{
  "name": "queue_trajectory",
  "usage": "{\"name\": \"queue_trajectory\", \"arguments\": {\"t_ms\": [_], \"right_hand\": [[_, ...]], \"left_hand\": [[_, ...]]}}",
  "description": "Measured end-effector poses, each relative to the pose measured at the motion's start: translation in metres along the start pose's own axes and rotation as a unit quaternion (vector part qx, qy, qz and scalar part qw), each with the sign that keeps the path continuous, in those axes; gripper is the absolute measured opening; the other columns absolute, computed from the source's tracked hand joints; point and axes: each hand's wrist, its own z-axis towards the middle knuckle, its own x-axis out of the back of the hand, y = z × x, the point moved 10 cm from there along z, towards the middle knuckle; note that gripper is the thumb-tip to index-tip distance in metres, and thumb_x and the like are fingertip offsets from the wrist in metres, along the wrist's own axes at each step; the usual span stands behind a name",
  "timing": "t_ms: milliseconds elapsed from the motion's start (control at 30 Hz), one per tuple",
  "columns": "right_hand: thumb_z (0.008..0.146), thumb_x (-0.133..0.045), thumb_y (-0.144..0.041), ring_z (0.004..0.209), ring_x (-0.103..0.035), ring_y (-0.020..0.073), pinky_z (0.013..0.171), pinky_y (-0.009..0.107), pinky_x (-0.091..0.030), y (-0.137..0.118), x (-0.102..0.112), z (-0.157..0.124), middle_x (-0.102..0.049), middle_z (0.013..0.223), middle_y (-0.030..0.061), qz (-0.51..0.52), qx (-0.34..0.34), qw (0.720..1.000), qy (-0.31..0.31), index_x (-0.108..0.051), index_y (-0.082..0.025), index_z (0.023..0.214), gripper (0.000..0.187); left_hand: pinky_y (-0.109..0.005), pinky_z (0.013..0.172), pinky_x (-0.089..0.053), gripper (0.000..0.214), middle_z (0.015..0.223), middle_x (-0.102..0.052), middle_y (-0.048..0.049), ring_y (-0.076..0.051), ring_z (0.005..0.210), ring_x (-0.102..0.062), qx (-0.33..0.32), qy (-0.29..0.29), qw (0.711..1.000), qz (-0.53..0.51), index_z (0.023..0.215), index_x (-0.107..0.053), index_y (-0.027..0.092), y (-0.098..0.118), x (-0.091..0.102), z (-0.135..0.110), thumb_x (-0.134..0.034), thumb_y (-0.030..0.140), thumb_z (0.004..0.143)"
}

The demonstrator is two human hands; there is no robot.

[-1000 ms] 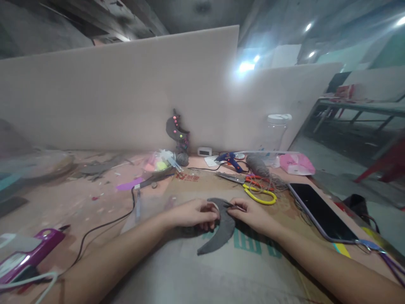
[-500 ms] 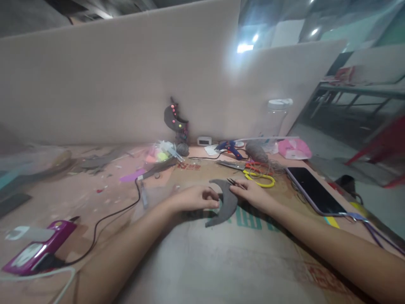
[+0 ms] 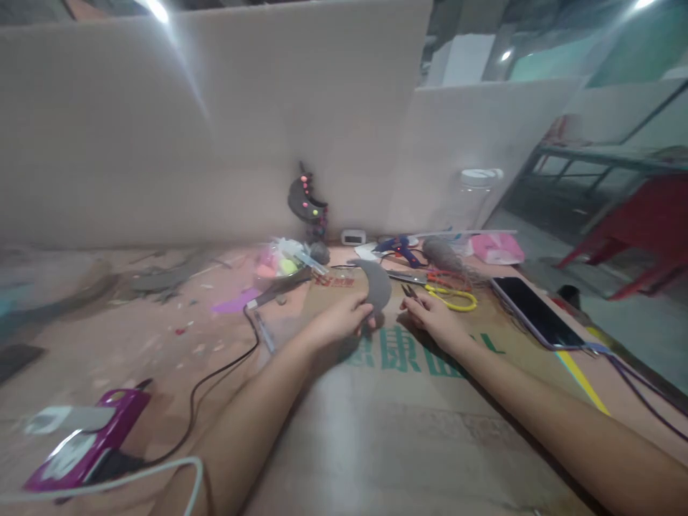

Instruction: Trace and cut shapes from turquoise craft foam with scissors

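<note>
My left hand [image 3: 344, 315] is closed on the lower end of a flat grey crescent-shaped piece [image 3: 378, 283], tilted up over the cardboard. The crescent curves to the right, its upper tip pointing left. A short way to the right, my right hand [image 3: 433, 320] grips a small dark tool with two pointed tips [image 3: 409, 291]. Those tips are apart from the crescent. Whether the tool is tweezers or snips cannot be made out. Just behind the right hand lie yellow-handled scissors [image 3: 454, 298].
A printed cardboard sheet [image 3: 537, 373] lies under the hands. Behind it are a blue glue gun [image 3: 400, 249], grey yarn [image 3: 443, 254] and a pinned dark crescent ornament [image 3: 306, 202]. A phone [image 3: 537, 313] lies right; a purple corded device [image 3: 91, 437] lies left.
The crescent has been raised and turned, and only my left hand now holds it. My right hand has moved away from it with the pointed tool. The view has shifted slightly.
</note>
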Motion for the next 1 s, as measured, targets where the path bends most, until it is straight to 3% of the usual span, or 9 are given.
{"name": "queue_trajectory", "arguments": {"t_ms": [200, 267, 333, 400, 500, 700, 767, 867, 1000], "right_hand": [[0.074, -0.066, -0.067, 0.047, -0.033, 0.0086, 0.043, 0.022, -0.022, -0.005, -0.004, 0.000, -0.040, 0.054, -0.0064, -0.027, 0.003, 0.999, -0.017, -0.063, -0.016, 0.078, 0.051], [0.073, -0.066, -0.067, 0.046, -0.033, 0.0085, 0.043, 0.022, -0.022, -0.005, -0.006, -0.002, -0.040, 0.054, -0.0064, -0.027, 0.003, 0.999, -0.027, -0.064, -0.016, 0.079, 0.051], [0.072, -0.067, -0.067, 0.046, -0.034, 0.0085, 0.042, 0.022, -0.023, -0.006, -0.007, -0.002, -0.041, 0.055, -0.0059, -0.028, 0.006, 0.999, -0.034, -0.064, -0.016, 0.078, 0.051], [0.072, -0.067, -0.066, 0.047, -0.035, 0.0089, 0.043, 0.022, -0.024, -0.007, -0.008, -0.002, -0.042, 0.056, -0.0052, -0.030, 0.014, 0.999, -0.041, -0.064, -0.017, 0.076, 0.050], [0.075, -0.062, -0.067, 0.046, -0.034, 0.0092, 0.042, 0.022, -0.024, -0.004, -0.009, 0.000, -0.039, 0.054, -0.0066, -0.027, 0.025, 0.998, -0.051, -0.062, -0.017, 0.078, 0.050], [0.076, -0.061, -0.068, 0.044, -0.030, 0.0091, 0.042, 0.022, -0.023, 0.009, -0.009, 0.007, -0.034, 0.051, -0.0090, -0.010, 0.026, 0.998, -0.064, -0.063, -0.017, 0.083, 0.051], [0.078, -0.060, -0.066, 0.043, -0.029, 0.0090, 0.042, 0.023, -0.024, 0.012, -0.010, 0.008, -0.032, 0.051, -0.0097, -0.003, 0.022, 0.997, -0.071, -0.063, -0.018, 0.084, 0.049], [0.080, -0.060, -0.062, 0.043, -0.028, 0.0086, 0.042, 0.022, -0.022, 0.012, -0.012, 0.007, -0.031, 0.052, -0.0097, 0.000, 0.026, 0.996, -0.080, -0.063, -0.018, 0.085, 0.044], [0.081, -0.062, -0.057, 0.046, -0.032, 0.0090, 0.043, 0.022, -0.023, 0.008, -0.013, 0.007, -0.036, 0.056, -0.0078, -0.006, 0.041, 0.995, -0.085, -0.064, -0.017, 0.084, 0.040]], "left_hand": [[-0.027, 0.061, -0.048, 0.033, 0.077, -0.067, -0.0017, -0.016, 0.070, -0.063, 0.027, 0.243, 0.962, 0.121, 0.094, -0.072, 0.013, -0.005, 0.154, -0.048, -0.056, 0.043, 0.095], [-0.030, 0.067, -0.051, 0.035, 0.080, -0.069, -0.0026, -0.021, 0.080, -0.067, 0.046, 0.309, 0.936, 0.162, 0.089, -0.073, 0.013, -0.019, 0.189, -0.060, -0.056, 0.043, 0.095], [-0.037, 0.081, -0.056, 0.030, 0.101, -0.070, -0.0057, -0.021, 0.092, -0.067, 0.062, 0.342, 0.918, 0.188, 0.102, -0.069, 0.013, -0.032, 0.207, -0.064, -0.061, 0.041, 0.096], [-0.043, 0.087, -0.057, 0.032, 0.117, -0.067, -0.0086, -0.023, 0.101, -0.066, 0.069, 0.356, 0.910, 0.200, 0.116, -0.065, 0.014, -0.041, 0.210, -0.062, -0.063, 0.039, 0.096], [-0.045, 0.090, -0.057, 0.035, 0.125, -0.064, -0.0097, -0.025, 0.107, -0.065, 0.067, 0.345, 0.915, 0.199, 0.123, -0.062, 0.015, -0.042, 0.196, -0.052, -0.063, 0.037, 0.097], [-0.041, 0.084, -0.058, 0.031, 0.114, -0.068, -0.0068, -0.023, 0.098, -0.068, 0.076, 0.188, 0.963, 0.178, 0.115, -0.066, 0.014, -0.051, 0.130, -0.018, -0.063, 0.038, 0.096], [-0.039, 0.082, -0.059, 0.029, 0.109, -0.069, -0.0057, -0.022, 0.094, -0.068, 0.088, 0.149, 0.970, 0.172, 0.110, -0.067, 0.013, -0.060, 0.118, -0.017, -0.063, 0.038, 0.096], [-0.033, 0.075, -0.057, 0.030, 0.093, -0.072, -0.0029, -0.020, 0.084, -0.068, 0.093, 0.137, 0.974, 0.157, 0.100, -0.071, 0.015, -0.065, 0.123, -0.031, -0.069, 0.044, 0.091], [-0.027, 0.069, -0.052, 0.037, 0.081, -0.074, -0.0022, -0.022, 0.082, -0.068, 0.066, 0.180, 0.973, 0.127, 0.092, -0.077, 0.019, -0.054, 0.154, -0.058, -0.077, 0.052, 0.076]]}}
